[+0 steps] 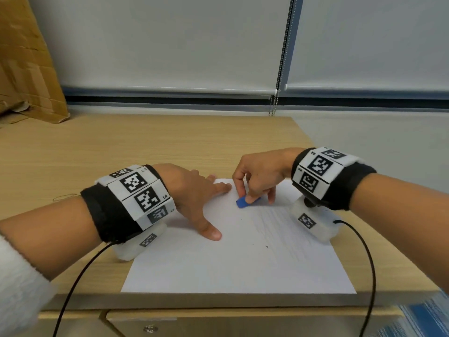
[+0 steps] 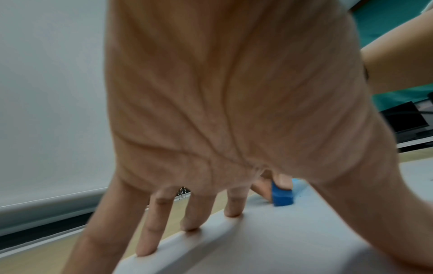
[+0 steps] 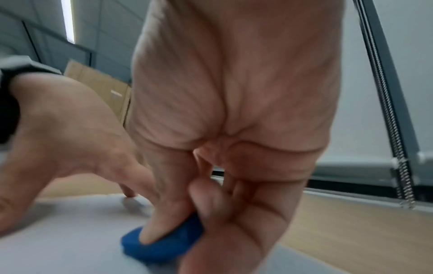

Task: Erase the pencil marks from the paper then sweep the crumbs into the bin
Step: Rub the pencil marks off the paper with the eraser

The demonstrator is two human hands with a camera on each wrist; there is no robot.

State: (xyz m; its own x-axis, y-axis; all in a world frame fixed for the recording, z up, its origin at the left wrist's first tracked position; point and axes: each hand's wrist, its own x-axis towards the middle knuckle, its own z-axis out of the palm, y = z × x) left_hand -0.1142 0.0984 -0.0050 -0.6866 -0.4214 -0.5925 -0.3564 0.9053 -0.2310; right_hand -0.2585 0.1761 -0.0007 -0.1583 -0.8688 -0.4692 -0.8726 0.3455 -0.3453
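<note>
The paper point(image 1: 230, 259) was laid flat on the wooden surface point(image 1: 121, 152), near its front edge. It was held down at its far left corner by the left hand point(image 1: 194, 193), with the fingers straight and spread. A blue eraser point(image 1: 243, 202) was pinched by the right hand point(image 1: 262, 176) and pressed on the far part of the paper. Faint pencil marks point(image 1: 274, 227) were seen just below the eraser.

On the band point(image 1: 143, 195) of my left wrist I can read only "L4"; the other small labels are too blurred.
</note>
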